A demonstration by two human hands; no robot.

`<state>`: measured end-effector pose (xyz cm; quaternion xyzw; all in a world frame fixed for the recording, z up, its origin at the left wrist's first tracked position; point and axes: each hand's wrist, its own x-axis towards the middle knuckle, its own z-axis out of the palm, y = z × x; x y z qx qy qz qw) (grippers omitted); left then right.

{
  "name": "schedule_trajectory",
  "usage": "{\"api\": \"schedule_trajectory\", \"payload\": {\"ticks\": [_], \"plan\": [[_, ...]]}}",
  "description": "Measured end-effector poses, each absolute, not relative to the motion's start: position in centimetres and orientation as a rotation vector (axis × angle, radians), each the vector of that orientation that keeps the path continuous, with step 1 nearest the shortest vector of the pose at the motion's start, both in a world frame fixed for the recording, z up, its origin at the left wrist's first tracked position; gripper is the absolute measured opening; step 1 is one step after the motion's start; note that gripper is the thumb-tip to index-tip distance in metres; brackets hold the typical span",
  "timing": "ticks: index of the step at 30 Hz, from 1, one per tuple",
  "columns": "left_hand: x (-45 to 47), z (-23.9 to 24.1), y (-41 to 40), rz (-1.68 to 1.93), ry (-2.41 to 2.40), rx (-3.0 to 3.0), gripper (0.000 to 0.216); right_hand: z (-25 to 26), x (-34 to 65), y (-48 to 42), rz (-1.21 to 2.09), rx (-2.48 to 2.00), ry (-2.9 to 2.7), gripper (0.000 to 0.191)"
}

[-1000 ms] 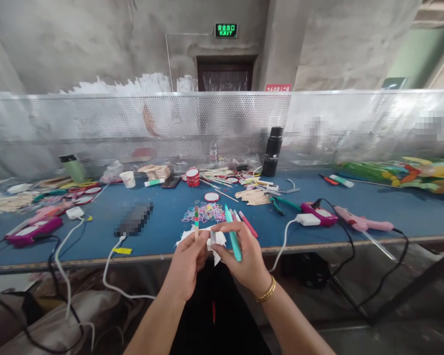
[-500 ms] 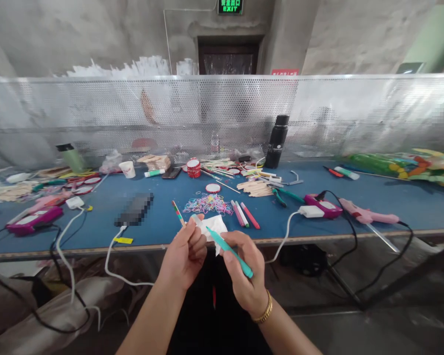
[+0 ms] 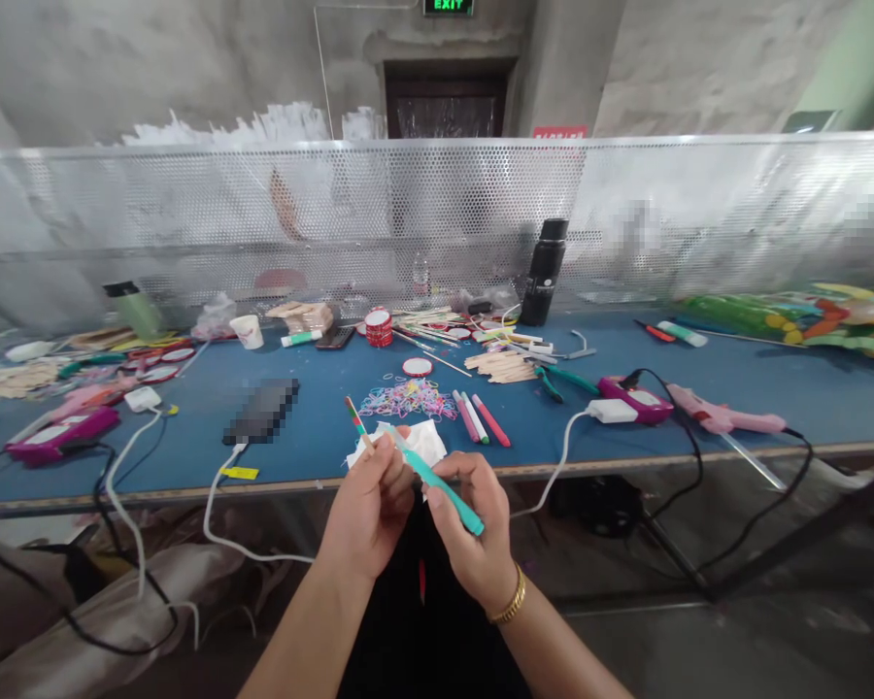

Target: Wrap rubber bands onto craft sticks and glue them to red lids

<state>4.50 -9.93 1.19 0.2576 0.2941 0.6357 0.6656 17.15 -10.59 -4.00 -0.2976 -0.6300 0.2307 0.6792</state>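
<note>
My left hand (image 3: 374, 500) is closed around a thin wooden stick (image 3: 355, 420) with coloured bands, which points up and left from the fingers. It also pinches a pale, translucent marker cap (image 3: 393, 438). Gripped by my right hand (image 3: 475, 519) is a teal marker (image 3: 446, 487), slanting up to the left. Its front end meets the cap at my left fingertips; whether it sits inside the cap I cannot tell. Beneath the hands lies a white tissue (image 3: 427, 441) at the table edge. Small coloured rubber bands (image 3: 408, 399) are heaped just behind.
Three markers (image 3: 481, 417) lie right of the bands. Wooden sticks (image 3: 501, 366), green-handled pliers (image 3: 568, 380), a pink glue gun (image 3: 721, 416) and a purple power strip (image 3: 637, 400) are farther right. A phone (image 3: 262, 411) with a cable is left. A black bottle (image 3: 545, 272) stands behind.
The teal marker has moved up and left, so its tip now meets the cap in my left hand. Both hands are closer together, and more of the tissue shows.
</note>
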Motion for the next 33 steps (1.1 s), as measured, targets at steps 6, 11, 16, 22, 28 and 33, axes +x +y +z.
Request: {"api": "schedule_trajectory", "payload": {"ticks": [6, 11, 16, 22, 28, 33], "plan": [[5.5, 0.6, -10.0, 1.469, 0.675, 0.547, 0.052, -4.3, 15.8, -10.5, 0.667, -0.597, -1.212, 0.004], [6.3, 0.8, -10.2, 1.487, 0.630, 0.548, 0.052, -3.9, 14.5, -10.9, 0.647, -0.546, -1.097, 0.011], [5.5, 0.9, -10.0, 1.480, 0.755, 0.614, 0.052, -3.9, 14.8, -10.6, 0.624, -0.569, -1.160, 0.009], [3.1, 1.7, -9.2, 1.548, 0.956, 0.872, 0.056, -2.4, 20.3, -7.5, 0.223, -0.805, -1.471, 0.015], [2.5, 2.2, -8.5, 1.604, 0.933, 1.041, 0.045, -1.5, 25.8, -3.6, -0.150, -1.445, -1.684, 0.031], [2.3, 1.9, -8.2, 1.538, 1.083, 1.147, 0.043, -2.5, 26.4, -1.4, -0.281, -1.576, -1.701, 0.025]]}}
